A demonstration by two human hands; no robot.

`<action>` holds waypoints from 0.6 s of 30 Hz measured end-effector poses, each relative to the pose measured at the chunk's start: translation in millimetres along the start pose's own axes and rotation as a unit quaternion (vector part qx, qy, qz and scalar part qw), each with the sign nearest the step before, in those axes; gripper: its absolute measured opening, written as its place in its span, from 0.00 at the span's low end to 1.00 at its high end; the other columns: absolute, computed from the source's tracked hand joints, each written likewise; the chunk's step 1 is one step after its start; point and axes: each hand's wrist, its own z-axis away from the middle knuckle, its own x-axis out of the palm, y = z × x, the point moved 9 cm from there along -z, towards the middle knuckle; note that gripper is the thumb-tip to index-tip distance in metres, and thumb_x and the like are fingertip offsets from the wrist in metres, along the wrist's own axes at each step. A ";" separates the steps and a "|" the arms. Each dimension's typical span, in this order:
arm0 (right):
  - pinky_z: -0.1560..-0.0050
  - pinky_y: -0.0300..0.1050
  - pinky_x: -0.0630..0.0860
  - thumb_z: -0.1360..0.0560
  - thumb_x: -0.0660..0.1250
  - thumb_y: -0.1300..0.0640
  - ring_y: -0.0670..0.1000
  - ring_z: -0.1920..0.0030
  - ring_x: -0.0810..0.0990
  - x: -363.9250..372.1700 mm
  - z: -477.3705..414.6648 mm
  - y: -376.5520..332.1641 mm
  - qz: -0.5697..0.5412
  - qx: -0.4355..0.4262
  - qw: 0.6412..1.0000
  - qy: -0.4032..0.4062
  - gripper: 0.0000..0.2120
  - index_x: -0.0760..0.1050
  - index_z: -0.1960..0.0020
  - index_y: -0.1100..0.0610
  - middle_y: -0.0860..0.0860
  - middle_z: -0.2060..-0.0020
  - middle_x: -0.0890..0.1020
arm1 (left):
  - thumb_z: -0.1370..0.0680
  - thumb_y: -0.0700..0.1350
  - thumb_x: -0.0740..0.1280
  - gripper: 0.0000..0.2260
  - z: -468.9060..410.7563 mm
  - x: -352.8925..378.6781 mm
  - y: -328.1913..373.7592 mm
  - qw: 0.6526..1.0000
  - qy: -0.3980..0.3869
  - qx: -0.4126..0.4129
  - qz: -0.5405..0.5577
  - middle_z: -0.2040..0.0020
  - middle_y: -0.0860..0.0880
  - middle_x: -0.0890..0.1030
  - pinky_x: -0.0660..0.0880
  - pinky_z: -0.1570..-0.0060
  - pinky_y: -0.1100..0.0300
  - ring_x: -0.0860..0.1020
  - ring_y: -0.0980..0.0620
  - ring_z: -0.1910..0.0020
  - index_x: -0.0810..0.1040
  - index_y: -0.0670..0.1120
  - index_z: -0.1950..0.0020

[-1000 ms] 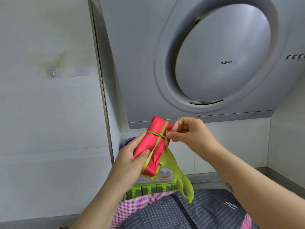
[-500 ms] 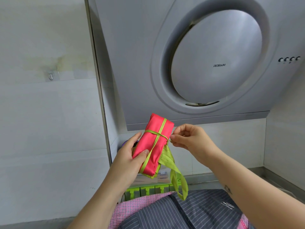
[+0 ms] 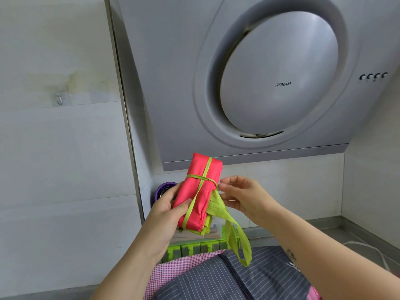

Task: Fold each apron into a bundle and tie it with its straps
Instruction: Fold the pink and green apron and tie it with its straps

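Just below the lower edge of the big grey range hood with the round brushed-metal disc (image 3: pixel 279 72), a person holds up a folded coral-red apron bundle edged in lime green (image 3: pixel 206 202), standing nearly upright in the air. The left hand (image 3: pixel 164 215) grips its lower half, fingers curled behind and the thumb (image 3: pixel 184 205) pressed across the front. A thin green tie runs round the bundle's middle to a knot at its right edge. The right hand (image 3: pixel 244 195) hovers there with fingers loosely curled, fingertips (image 3: pixel 223 187) at the knot; whether they pinch it I cannot tell. A wide lime-green strap (image 3: pixel 217 207) hangs in a loop, reaching a grey pin-striped cloth (image 3: pixel 249 278) further below the hood.
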 end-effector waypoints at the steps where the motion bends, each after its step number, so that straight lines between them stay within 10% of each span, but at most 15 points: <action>1: 0.55 0.43 0.80 0.24 0.67 0.61 0.50 0.60 0.82 -2.5 1.2 -0.4 0.019 -0.001 1.000 0.012 0.02 0.74 0.53 0.59 0.54 0.57 0.79 | 0.22 0.39 0.65 0.16 -0.7 -1.1 -2.2 1.000 0.008 -0.004 0.003 0.46 0.48 0.83 0.75 0.53 0.54 0.82 0.47 0.48 0.76 0.53 0.36; 7: 0.42 0.49 0.76 0.28 0.68 0.42 0.48 0.45 0.79 9.1 27.7 -8.1 0.226 -0.058 0.972 0.008 0.19 0.70 0.42 0.48 0.46 0.43 0.76 | 0.22 0.41 0.66 0.12 0.5 -5.3 -13.3 0.997 0.049 -0.041 0.042 0.51 0.48 0.85 0.75 0.52 0.53 0.83 0.49 0.53 0.78 0.54 0.42; 11: 0.42 0.53 0.77 0.39 0.69 0.34 0.53 0.48 0.81 14.0 29.8 21.6 0.204 0.060 0.977 -0.033 0.33 0.71 0.42 0.53 0.54 0.46 0.81 | 0.22 0.45 0.65 0.12 6.5 7.0 -20.8 0.993 0.029 -0.078 0.079 0.52 0.46 0.85 0.76 0.60 0.56 0.84 0.51 0.56 0.78 0.49 0.40; 18: 0.40 0.56 0.76 0.37 0.75 0.49 0.60 0.47 0.82 7.8 35.5 43.5 0.089 0.133 0.984 -0.078 0.29 0.74 0.41 0.65 0.60 0.49 0.83 | 0.27 0.52 0.64 0.19 13.7 36.2 -30.7 0.992 -0.071 -0.082 0.065 0.48 0.47 0.84 0.77 0.49 0.52 0.83 0.48 0.48 0.76 0.50 0.37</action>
